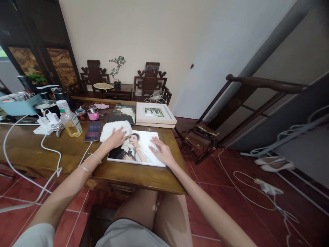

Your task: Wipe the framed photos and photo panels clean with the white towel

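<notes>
A wedding photo panel (pixel 141 156) with a white edge lies flat on the wooden table (pixel 146 178), in front of me. My left hand (pixel 118 138) is closed over a fluffy white cloth (pixel 123 125), bunched at the panel's far left corner. Part of the cloth is hidden under that hand. On the right side of the panel, my right hand (pixel 162 152) rests flat with its fingers spread, holding nothing. Just beyond the panel are a dark photo panel (pixel 120 113) and a light framed picture (pixel 156 113) on a stack.
Left of the cloth lie a phone (pixel 93 131), a bottle of yellow liquid (pixel 70 120), a pink mug (pixel 93 113) and a white power strip (pixel 46 125) with trailing cables. A chair (pixel 218 116) holding a brown bag (pixel 200 138) stands right of the table.
</notes>
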Demonstrator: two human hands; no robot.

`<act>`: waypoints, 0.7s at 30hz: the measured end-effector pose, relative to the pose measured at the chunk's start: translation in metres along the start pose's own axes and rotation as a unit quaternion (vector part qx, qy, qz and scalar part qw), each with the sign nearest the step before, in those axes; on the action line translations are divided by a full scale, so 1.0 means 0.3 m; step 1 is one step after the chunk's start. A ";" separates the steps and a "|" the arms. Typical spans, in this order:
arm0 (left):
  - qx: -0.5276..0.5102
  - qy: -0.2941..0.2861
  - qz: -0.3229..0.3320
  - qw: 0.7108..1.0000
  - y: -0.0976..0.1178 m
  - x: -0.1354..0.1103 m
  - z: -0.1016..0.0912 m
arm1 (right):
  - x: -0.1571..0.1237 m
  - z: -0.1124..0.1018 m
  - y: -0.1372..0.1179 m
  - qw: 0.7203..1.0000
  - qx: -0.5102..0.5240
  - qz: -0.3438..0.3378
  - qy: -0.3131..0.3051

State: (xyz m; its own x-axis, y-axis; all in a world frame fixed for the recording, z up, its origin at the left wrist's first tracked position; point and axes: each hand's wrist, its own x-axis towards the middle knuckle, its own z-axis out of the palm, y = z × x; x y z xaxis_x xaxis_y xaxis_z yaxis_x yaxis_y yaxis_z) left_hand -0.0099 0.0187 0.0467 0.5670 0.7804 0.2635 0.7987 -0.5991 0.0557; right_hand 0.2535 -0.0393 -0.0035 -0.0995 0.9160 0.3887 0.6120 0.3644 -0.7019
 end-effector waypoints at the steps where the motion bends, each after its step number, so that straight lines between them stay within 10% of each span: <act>1: 0.002 -0.013 -0.005 1.000 -0.008 0.007 0.008 | 0.000 -0.001 0.000 1.000 0.002 0.002 0.000; 13: 0.010 -0.061 -0.016 0.998 0.023 -0.040 -0.020 | 0.002 0.003 0.002 1.000 -0.001 0.010 0.000; 21: 0.002 -0.098 0.056 0.994 0.291 -0.336 -0.118 | 0.002 0.004 0.006 1.000 0.001 0.008 0.004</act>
State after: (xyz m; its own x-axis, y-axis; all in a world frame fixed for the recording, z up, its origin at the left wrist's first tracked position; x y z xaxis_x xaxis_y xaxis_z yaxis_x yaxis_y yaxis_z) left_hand -0.0046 -0.1185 0.0592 0.6808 0.7286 0.0753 0.7286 -0.6842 0.0334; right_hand 0.2537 -0.0380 -0.0053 -0.0832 0.9199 0.3833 0.6115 0.3508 -0.7092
